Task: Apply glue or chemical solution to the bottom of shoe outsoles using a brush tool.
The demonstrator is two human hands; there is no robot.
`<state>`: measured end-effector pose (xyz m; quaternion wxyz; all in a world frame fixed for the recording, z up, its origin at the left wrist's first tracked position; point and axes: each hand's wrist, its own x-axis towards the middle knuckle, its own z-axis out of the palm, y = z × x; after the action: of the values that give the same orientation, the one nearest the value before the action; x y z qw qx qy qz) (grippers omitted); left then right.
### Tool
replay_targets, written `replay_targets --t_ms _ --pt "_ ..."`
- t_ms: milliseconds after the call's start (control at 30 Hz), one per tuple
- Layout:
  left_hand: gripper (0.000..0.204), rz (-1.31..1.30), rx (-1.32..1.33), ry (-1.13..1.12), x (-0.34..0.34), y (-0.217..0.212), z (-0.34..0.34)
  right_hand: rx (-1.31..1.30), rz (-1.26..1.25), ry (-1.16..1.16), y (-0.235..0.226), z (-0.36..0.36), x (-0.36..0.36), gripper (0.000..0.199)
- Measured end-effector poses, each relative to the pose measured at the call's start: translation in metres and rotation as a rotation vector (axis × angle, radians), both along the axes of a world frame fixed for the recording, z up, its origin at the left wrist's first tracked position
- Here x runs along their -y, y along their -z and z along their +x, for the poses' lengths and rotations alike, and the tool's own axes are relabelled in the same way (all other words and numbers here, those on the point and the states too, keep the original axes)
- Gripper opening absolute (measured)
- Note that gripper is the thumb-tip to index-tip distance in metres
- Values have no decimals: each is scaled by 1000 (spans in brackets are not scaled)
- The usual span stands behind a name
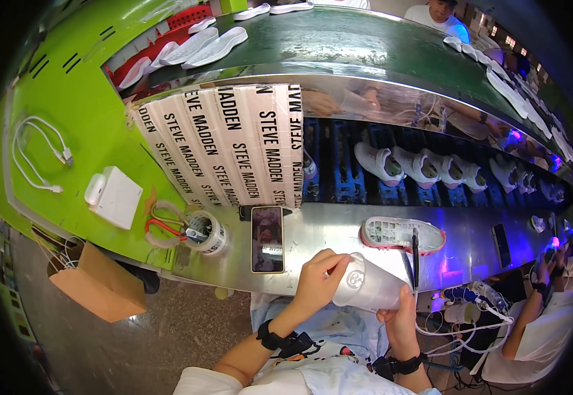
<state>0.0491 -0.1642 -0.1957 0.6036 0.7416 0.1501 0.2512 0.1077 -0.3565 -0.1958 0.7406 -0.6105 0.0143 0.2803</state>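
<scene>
Just below the steel ledge point(326, 230), both hands close on a translucent plastic cup point(371, 284) lying tilted on its side, its round base facing left. The left hand point(317, 282) pinches the cup's base end, fingers curled over the top of it; the right hand point(402, 315) cups the open end from underneath, fingers wrapped against the wall. On the ledge, right of the cup's base, a white shoe sole point(402, 234) with a pink rim lies tread-up, and a dark pen-like tool point(415, 253) rests against its near edge. Left of the sole on the same ledge lies a phone point(267, 239), screen lit, and further left a roll of clear tape point(209, 232) beside red and beige wires. Behind the ledge, white shoes point(379, 162) sit in blue racks. At the ledge's far right another person's hand point(542, 268) reaches up.
</scene>
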Motion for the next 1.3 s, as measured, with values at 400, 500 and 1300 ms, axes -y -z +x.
replay_targets --t_ms 400,500,1300 --pt "21 -63 62 -23 6 4 -2 10 -18 23 -5 2 0 41" --pt "21 10 25 -7 4 -3 -3 -9 0 25 -4 4 1 41" --pt "16 30 6 -58 3 6 2 48 7 16 -1 4 3 34"
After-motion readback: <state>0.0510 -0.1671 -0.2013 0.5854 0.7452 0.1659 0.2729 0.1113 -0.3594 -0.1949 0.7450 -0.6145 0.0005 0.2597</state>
